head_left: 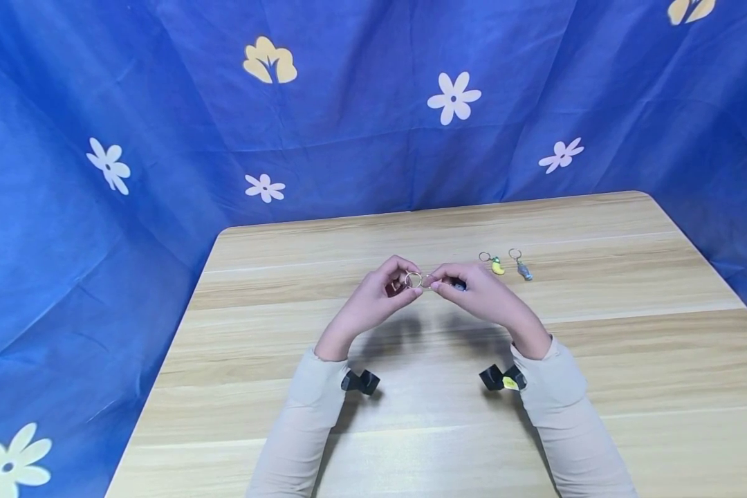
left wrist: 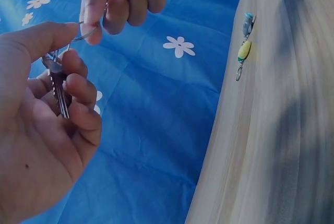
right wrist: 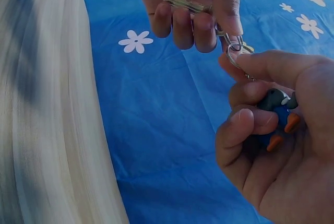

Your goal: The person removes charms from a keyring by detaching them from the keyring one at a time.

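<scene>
My left hand (head_left: pixel 376 299) and right hand (head_left: pixel 487 297) meet fingertip to fingertip above the wooden table. Between thumb and index finger, the left hand pinches a metal ring; a key (left wrist: pixel 59 88) hangs from it along the curled fingers. The right hand pinches the split ring (right wrist: pixel 233 59) of a keychain whose small figure (right wrist: pixel 282 115), with a dark head, blue body and orange feet, is tucked in the curled fingers. Both rings overlap at the fingertips; whether they are linked I cannot tell.
Beyond the right hand, two more keychains lie on the table (head_left: pixel 274 387): a yellow, curved one with green (head_left: pixel 498 266) and a grey-blue one (head_left: pixel 524 270). A blue curtain (head_left: pixel 361 166) with flower prints stands behind the table's far edge and along its sides.
</scene>
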The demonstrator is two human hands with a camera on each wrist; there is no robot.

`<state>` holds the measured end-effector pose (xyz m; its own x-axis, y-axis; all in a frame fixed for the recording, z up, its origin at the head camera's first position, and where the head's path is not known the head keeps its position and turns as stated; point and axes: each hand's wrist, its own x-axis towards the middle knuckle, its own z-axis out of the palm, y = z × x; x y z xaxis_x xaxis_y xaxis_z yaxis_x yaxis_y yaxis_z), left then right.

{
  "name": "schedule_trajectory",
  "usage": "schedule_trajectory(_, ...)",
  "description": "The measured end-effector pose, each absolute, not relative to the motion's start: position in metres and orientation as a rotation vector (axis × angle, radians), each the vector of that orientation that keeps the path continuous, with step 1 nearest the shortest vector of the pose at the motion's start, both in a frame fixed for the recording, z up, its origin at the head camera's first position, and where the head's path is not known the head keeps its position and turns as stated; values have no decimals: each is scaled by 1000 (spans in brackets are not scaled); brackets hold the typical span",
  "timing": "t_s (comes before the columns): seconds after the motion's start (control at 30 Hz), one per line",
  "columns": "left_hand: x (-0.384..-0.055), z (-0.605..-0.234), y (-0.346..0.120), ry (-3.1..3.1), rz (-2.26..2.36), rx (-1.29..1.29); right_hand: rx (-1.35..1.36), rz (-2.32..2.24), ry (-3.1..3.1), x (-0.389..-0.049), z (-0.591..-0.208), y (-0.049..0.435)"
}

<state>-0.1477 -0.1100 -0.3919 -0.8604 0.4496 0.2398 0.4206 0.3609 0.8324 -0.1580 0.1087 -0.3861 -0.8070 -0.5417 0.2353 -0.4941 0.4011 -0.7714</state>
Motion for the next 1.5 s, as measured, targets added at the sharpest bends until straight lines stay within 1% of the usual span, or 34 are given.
schedule_trajectory(0.4, -148, -391, -112, 2546, 1623, 755, -1012, -1423, 2510, -157, -386, 109)
schedule_trajectory(0.8, -147, -390, -111, 2421, 1753, 645, -982, -1464, 2409, -154, -384, 108)
schedule_trajectory(1.23, -146, -388, -111, 2408, 1713, 769, -939, -1408, 2434, -155, -382, 107)
schedule_trajectory(1.5, -147, -388, -114, 2442, 1604, 763, -943, -1403, 2434, -157, -383, 110)
